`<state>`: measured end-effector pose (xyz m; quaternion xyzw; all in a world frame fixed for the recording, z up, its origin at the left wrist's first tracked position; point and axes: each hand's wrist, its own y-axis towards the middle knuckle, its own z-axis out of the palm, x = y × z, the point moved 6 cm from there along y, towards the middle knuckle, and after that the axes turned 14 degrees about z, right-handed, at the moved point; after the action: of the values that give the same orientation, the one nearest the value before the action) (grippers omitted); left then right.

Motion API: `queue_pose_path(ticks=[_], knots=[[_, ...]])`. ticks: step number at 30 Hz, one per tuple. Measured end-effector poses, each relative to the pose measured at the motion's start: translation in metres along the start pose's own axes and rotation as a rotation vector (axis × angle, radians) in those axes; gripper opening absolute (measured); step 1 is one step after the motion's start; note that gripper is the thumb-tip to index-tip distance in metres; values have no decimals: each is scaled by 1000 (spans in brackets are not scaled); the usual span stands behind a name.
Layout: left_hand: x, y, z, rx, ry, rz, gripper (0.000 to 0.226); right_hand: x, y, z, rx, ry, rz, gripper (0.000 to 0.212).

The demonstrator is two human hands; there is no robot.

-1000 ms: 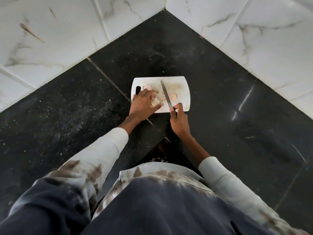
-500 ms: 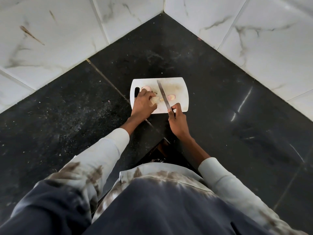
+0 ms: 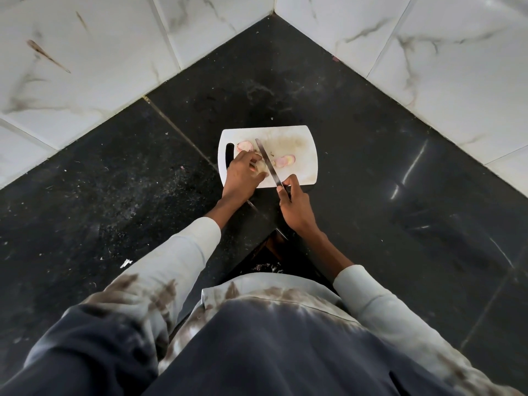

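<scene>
A white cutting board [image 3: 303,135] with a handle slot at its left lies on the black stone counter [image 3: 114,178]. My left hand [image 3: 243,178] holds a pale piece of vegetable [image 3: 261,167] down on the board with curled fingers. My right hand [image 3: 295,208] grips the handle of a long knife [image 3: 267,161], whose blade lies slanted across the board against the right side of that piece. A pinkish slice [image 3: 244,145] lies behind my left hand and another pinkish slice [image 3: 284,160] lies right of the blade.
White marble-look wall tiles [image 3: 85,52] meet in a corner behind the board. Small scraps and dust dot the counter on the left, with a white scrap [image 3: 125,263] near my left sleeve. My grey, stained sleeves and dark apron fill the lower view.
The knife blade has shifted left, closer to the piece under my left hand. Both hands stay at the board's near edge.
</scene>
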<state>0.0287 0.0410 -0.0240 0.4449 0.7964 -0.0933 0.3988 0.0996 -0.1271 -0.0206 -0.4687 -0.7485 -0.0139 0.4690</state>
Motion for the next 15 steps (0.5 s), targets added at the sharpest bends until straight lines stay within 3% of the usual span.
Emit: queue_pose_path(ticks=[15], knots=[[15,-5,0,-101,-5,-109,32,-4,0,4,-60,-19,-3,10]])
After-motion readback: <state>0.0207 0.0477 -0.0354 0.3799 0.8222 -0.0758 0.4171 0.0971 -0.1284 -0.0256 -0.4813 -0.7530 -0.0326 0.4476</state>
